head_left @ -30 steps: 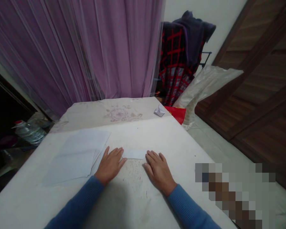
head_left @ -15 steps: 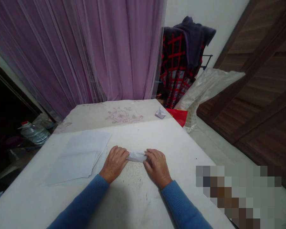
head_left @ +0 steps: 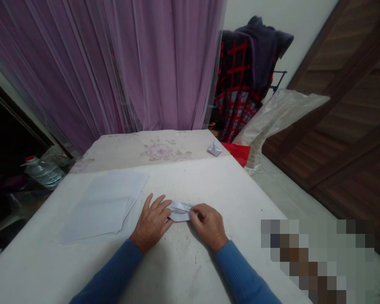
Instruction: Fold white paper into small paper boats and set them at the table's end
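Observation:
A folded white paper (head_left: 181, 212) with some dark writing lies on the table in front of me, its folds standing partly apart. My left hand (head_left: 153, 219) has the left end between thumb and forefinger, its other fingers spread and raised. At the right end, my right hand (head_left: 208, 223) pinches the paper between thumb and curled forefinger. Both hands hide the paper's ends. Left of my left hand lies a stack of white sheets (head_left: 98, 207), slightly fanned out.
A small folded paper piece (head_left: 214, 148) sits near the far right corner of the white table (head_left: 240, 219). Beyond that edge are a red bag (head_left: 239, 154) and a clear plastic sheet (head_left: 272, 120). A water bottle (head_left: 44, 173) stands off to the left; a purple curtain (head_left: 164, 63) hangs behind.
The paper's folds have come apart and it looks wider toward me. My left fingers have spread and lifted, while my right fingers have curled tighter at the right end.

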Available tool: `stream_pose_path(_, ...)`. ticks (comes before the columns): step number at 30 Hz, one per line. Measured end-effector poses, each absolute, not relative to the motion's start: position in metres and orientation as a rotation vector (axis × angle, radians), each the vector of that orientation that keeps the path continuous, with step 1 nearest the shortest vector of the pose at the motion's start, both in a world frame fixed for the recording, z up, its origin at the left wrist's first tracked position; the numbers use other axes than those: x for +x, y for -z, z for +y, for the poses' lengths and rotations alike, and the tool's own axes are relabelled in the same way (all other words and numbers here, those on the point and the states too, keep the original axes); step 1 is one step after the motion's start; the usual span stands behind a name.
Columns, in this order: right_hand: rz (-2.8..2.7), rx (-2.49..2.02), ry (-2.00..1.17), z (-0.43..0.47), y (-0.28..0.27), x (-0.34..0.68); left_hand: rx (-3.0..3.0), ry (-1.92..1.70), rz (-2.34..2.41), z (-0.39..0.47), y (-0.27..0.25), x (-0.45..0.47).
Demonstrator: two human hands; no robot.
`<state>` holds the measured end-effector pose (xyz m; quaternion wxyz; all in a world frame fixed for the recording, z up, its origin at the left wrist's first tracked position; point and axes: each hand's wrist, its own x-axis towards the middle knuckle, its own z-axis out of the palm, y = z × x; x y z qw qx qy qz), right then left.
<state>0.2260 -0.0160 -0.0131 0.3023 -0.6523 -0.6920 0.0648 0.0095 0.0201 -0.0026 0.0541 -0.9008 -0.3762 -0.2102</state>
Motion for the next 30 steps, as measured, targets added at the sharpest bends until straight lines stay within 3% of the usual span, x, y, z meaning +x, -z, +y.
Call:
stream_pose_path(9, -2.198, -1.792, -0.311, -0.001, -0.023, 0.222, -2.856, 0.634, -1.002, 0.025, 0.005, 0.007)
stream_pose_path(13, -2.412, -1.833, -0.228, 0.009, -0.034, 0.219, -2.924, 0.575, -0.942, 0.030, 0.003, 0.005)
stream_pose_path(22, -2.318, -1.866, -0.318, 0.012, -0.043, 0.220, -2.952, 0.506, -0.889, 0.028, -0.009, 0.003)
stream_pose_path(30, -2.395, -2.027, -0.446, 0.042, -0.051, 0.201, -2.777, 0.734, -1.046, 0.011, 0.011, 0.017)
